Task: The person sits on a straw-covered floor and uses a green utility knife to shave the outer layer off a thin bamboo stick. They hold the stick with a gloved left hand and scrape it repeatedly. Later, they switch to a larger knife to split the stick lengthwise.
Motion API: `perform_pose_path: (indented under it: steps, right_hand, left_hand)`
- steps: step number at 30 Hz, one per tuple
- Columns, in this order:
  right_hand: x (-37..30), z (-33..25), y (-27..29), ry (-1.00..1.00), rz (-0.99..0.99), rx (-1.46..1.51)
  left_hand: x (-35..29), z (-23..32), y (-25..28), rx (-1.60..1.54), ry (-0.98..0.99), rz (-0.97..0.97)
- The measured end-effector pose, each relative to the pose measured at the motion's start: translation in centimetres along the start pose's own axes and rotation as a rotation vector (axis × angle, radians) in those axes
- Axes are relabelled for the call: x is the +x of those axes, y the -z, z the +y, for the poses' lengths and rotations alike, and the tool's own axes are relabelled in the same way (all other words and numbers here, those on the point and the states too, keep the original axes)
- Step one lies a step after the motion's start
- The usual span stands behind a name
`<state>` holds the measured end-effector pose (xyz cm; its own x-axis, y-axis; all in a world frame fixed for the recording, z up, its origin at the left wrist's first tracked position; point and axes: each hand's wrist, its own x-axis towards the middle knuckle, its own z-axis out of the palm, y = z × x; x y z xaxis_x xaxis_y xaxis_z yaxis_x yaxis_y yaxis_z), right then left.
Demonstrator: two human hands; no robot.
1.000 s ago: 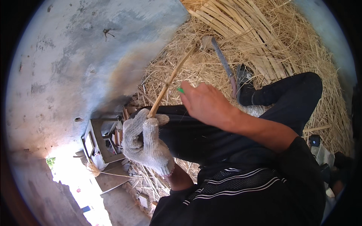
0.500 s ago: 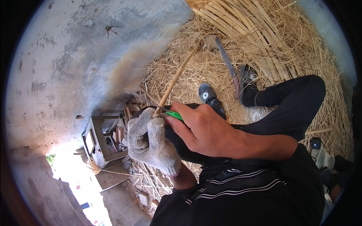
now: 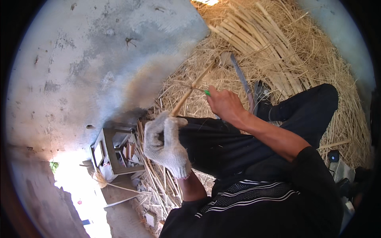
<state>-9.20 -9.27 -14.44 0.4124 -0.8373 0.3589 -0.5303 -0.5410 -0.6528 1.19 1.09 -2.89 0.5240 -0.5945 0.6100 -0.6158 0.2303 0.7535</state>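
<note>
The left hand [image 3: 166, 146], in a white knit glove, was closed in a fist around the lower end of a thin bamboo strip [image 3: 190, 92], which slanted up and away over the straw-covered ground [image 3: 317, 51]. The bare right hand [image 3: 224, 104] was curled shut on a green-handled tool [image 3: 207, 92], held against the strip partway along it. Both hands worked above the person's dark-trousered knee [image 3: 222, 146]. A bundle of split canes [image 3: 262, 43] lay on the straw beyond, with a long blade [image 3: 240, 75] beside it.

Harsh sun, blown-out glare lower left, strong fisheye bend w/ dark rim, slight blur.
</note>
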Motion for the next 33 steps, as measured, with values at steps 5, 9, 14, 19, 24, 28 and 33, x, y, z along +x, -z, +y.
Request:
perform_pose_path:
  steps: [5,9,14,19,24,28,33]
  right_hand:
    - [-1.1,-3.5,3.6,-0.048,-0.052,0.191]
    - [-1.3,-7.4,6.7,0.057,-0.104,0.421]
    - [-1.1,-6.7,5.6,0.029,-0.136,0.294]
    - [-1.7,-7.6,4.5,0.132,-0.067,0.392]
    - [-1.7,-9.2,5.2,0.102,-0.122,0.410]
    - [-1.3,-8.7,5.1,0.156,-0.113,0.321]
    - [-1.0,-9.2,5.8,0.097,-0.161,0.451]
  left_hand:
    - [-1.6,-0.4,0.2,-0.122,0.083,0.029]
    - [-0.7,-0.1,-0.2,-0.068,0.049,0.047]
    - [-0.9,-0.9,0.6,-0.087,0.104,0.016]
    - [-1.2,-0.7,0.3,-0.053,0.113,0.115]
    - [-0.9,-0.3,0.1,0.036,0.039,0.140]
    - [-0.9,-0.1,-0.1,-0.110,0.081,0.155]
    - [-0.3,-0.8,-0.2,-0.061,0.005,0.168]
